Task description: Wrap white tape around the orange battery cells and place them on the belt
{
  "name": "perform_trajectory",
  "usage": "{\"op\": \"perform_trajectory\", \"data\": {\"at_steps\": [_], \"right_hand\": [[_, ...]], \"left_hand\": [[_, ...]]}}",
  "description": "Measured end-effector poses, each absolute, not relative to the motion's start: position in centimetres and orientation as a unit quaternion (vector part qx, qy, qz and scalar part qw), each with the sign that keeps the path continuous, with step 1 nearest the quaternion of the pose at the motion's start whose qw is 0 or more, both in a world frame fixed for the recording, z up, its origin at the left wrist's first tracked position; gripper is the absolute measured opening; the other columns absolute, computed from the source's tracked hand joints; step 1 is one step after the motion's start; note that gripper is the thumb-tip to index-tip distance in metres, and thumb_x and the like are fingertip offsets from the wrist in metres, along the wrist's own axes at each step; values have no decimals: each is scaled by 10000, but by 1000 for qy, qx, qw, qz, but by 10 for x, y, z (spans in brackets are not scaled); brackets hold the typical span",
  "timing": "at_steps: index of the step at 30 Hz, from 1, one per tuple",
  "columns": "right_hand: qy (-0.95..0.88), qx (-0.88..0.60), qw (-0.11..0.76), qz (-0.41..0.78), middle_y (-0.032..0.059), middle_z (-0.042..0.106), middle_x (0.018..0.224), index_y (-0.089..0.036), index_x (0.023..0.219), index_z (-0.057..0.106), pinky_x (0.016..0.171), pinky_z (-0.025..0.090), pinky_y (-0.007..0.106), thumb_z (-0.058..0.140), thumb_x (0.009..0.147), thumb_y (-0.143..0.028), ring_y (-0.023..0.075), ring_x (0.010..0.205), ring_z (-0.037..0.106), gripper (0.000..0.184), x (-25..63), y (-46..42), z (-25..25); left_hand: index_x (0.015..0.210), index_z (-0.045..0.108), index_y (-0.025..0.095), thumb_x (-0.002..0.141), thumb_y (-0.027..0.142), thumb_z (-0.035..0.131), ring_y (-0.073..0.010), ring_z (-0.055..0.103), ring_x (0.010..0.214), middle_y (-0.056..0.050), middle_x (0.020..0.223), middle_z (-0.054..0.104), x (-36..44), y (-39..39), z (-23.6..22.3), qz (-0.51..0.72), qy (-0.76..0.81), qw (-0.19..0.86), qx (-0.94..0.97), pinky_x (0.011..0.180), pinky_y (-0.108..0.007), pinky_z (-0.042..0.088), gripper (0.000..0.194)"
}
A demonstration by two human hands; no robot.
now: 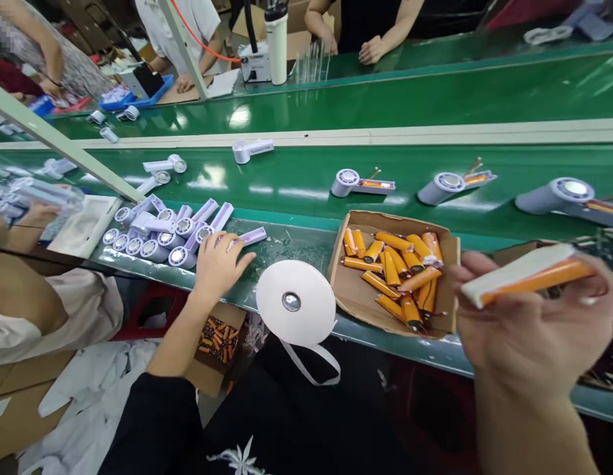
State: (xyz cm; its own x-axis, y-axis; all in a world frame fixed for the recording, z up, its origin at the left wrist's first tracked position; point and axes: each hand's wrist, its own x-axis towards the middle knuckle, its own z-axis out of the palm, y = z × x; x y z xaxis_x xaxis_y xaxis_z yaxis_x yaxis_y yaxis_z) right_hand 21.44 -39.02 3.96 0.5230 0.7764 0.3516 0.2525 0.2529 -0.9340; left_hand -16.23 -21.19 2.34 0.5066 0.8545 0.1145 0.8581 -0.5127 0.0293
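My right hand [538, 323] grips an orange-wrapped battery [538, 282] with a white strip along its upper side, raised at the right beside the cardboard box. My left hand [218, 264] lies over the right end of a pile of lilac handheld fan bodies [155, 227], thumb spread and fingers stretched; one fan body [251, 236] pokes out past its fingertips. Whether the fingers touch a fan body is hard to see. Between my hands stands a large roll of white tape [306, 290], its loose end looping down. Several orange batteries [390, 264] fill the cardboard box [346, 290].
On the green conveyor [296, 175] lie more fan bodies, and those at the right hold orange batteries with wires. A slanted metal post [63, 138] crosses the left. Below the bench edge sits a box of orange pieces [220, 340]. Co-workers work at left and across.
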Motion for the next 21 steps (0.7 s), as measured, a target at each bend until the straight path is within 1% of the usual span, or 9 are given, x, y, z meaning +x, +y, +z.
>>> {"op": "perform_trajectory", "data": {"at_steps": [3,6,8,11,14,16,17,19,21], "right_hand": [[-340,-588,703,212,-53,682,1388,-610,1294,647,985,610,671,652,996,-382,395,1096,742,376,196,-410,19],[-307,-598,695,254,-24,763,1223,-596,1265,655,941,615,715,671,987,-356,400,1047,754,368,202,-429,6],[-289,-582,705,285,-29,783,1153,-542,1222,680,905,633,707,729,960,-345,374,1003,772,332,209,-432,4],[-279,-538,735,304,-27,798,1039,-450,1213,687,895,667,607,830,895,-318,306,962,792,373,214,-415,10],[-320,-500,743,309,-4,801,1010,-417,1248,662,857,692,463,844,893,-308,262,979,794,414,214,-383,22],[-359,-488,727,324,4,796,1087,-405,1255,643,805,696,410,841,899,-320,251,991,794,417,217,-362,30],[-376,-490,715,327,7,791,1118,-392,1248,638,786,695,395,843,897,-330,245,979,795,410,219,-351,34],[-407,-520,674,330,24,788,1132,-341,1221,643,779,688,380,858,880,-348,233,936,797,403,226,-327,38],[-440,-550,626,335,58,790,1108,-275,1193,664,801,674,384,874,851,-398,231,922,790,419,230,-293,39]], "left_hand": [[1315,708,188,1047,412,443,-319,498,1314,-125,1460,556,-171,-190,30,89,-516,51,-851,1060,-498,490,439],[1299,703,178,1012,252,442,-324,508,1265,-146,1414,554,-165,-177,37,172,-469,76,-863,951,-454,536,396],[1207,732,148,959,164,477,-326,488,1276,-155,1378,551,-145,-157,40,163,-424,105,-884,960,-445,532,356],[1185,735,100,890,62,480,-325,436,1342,-160,1428,513,-87,-106,39,87,-363,118,-920,1059,-460,494,392],[1205,741,74,828,27,528,-343,356,1448,-154,1498,492,-22,-50,29,68,-349,28,-934,1216,-511,379,435],[1169,770,106,812,49,578,-313,379,1464,-119,1463,557,6,-20,22,87,-354,-48,-930,1265,-469,338,409],[1147,785,137,825,96,611,-281,436,1431,-92,1415,605,14,-9,19,96,-357,-79,-926,1254,-417,361,368],[1113,803,212,870,257,665,-200,566,1299,-26,1315,679,17,8,16,104,-363,-122,-918,1162,-290,436,283],[1136,793,270,930,417,635,-137,630,1199,27,1278,704,11,17,14,94,-374,-157,-909,1057,-205,465,298]]}}
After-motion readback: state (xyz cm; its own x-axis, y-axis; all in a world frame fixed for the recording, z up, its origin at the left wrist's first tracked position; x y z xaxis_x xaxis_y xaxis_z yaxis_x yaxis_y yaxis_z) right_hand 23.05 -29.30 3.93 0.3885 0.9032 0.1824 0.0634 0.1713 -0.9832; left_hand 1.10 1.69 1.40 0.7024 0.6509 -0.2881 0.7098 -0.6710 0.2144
